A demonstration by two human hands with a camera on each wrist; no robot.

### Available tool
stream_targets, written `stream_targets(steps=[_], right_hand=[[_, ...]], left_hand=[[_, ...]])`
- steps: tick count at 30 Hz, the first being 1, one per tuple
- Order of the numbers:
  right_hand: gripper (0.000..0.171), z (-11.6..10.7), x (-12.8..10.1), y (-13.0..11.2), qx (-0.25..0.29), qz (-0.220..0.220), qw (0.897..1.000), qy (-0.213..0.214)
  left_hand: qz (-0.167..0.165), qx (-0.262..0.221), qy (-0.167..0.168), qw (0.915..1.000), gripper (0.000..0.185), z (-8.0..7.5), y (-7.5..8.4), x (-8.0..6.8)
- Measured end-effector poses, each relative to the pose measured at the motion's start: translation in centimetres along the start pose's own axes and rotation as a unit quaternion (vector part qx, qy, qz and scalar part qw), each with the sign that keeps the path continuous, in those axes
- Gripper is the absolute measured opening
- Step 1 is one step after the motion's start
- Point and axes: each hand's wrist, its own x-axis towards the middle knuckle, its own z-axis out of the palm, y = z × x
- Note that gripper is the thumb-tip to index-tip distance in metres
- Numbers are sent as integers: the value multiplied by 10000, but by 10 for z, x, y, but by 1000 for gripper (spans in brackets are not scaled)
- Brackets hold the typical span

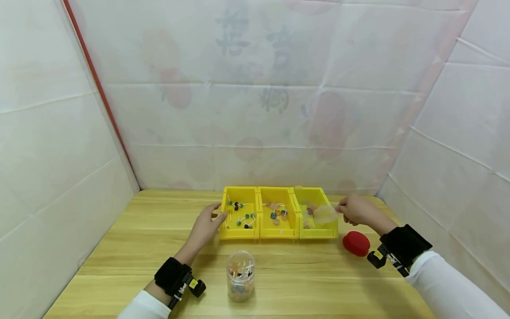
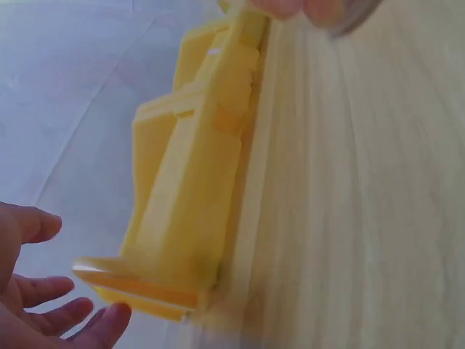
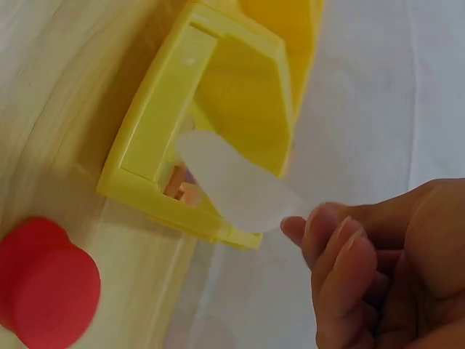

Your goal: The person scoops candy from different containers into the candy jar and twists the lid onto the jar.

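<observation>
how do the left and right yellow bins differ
The left bin holds mainly dark and blue-green stick pieces; the right bin shows orange-pink and purplish pieces. The left hand is at the left bin's outer side, while the right hand holds a translucent piece over the right bin. Both share a similar open-topped shape.

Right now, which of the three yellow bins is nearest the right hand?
The rightmost bin, closest to the red object; the middle bin and leftmost bin sit farther from the right hand.
</observation>
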Motion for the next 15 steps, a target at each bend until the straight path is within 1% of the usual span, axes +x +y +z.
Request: stream_targets(steps=[4, 7, 9, 11, 13, 15], right_hand=[[22, 0, 5, -8, -770, -159, 9969, -15], [23, 0, 9, -11, -862, -139, 9961, -135], [23, -1, 12, -12, -571, -25, 9980, -264], [23, -2, 15, -11, -35, 148, 9990, -416], [23, -2, 17, -10, 538, 318, 9963, -588], [24, -1, 19, -9, 1052, 504, 9903, -750]], left_hand=[[-188, 217, -183, 9994, 59, 5, -5, 4], [-212, 310, -222, 9990, 57, 6, -6, 5], [-196, 311, -224, 9991, 57, 7, -6, 4], [-172, 289, -230, 9992, 58, 7, -5, 3], [-185, 284, -242, 9991, 58, 7, -5, 2], [-146, 326, -248, 9991, 58, 8, -5, 2]])
